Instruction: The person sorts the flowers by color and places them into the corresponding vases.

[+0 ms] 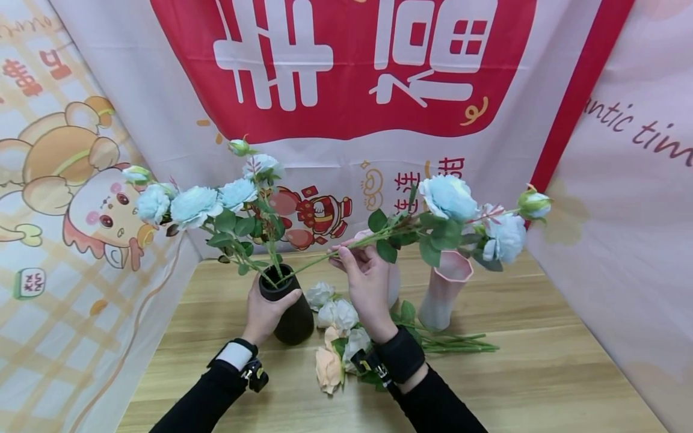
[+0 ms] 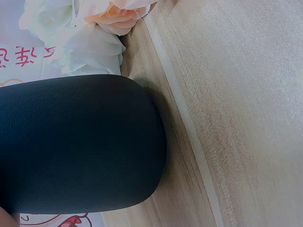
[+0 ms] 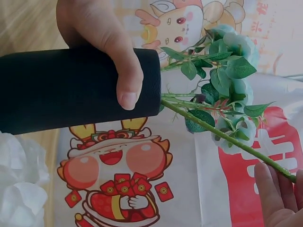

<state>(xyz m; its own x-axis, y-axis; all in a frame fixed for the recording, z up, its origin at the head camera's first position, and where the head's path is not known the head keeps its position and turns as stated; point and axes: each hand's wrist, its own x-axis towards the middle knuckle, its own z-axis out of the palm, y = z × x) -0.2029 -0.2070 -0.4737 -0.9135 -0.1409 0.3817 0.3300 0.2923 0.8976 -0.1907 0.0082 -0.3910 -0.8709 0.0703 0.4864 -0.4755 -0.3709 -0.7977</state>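
Observation:
A black vase [image 1: 295,322] stands on the table, slightly tilted, and my left hand [image 1: 266,308] grips it just below the rim. Light-blue artificial roses [image 1: 196,207] with green leaves lean out of its mouth to the left. My right hand [image 1: 369,287] pinches the green stem of another blue rose spray [image 1: 448,197], which slants up to the right. In the right wrist view the lower end of this stem [image 3: 227,137] reaches into the vase mouth; how deep is hidden. In the left wrist view the vase wall [image 2: 80,146] fills much of the picture.
White roses [image 1: 338,314] and a peach rose [image 1: 328,367] lie on the wooden table [image 1: 520,385] below my right hand, their stems [image 1: 460,344] pointing right. A pink-and-white vase [image 1: 445,294] stands behind, beside a pale vase partly hidden by my hand. Printed cloths hang around the table.

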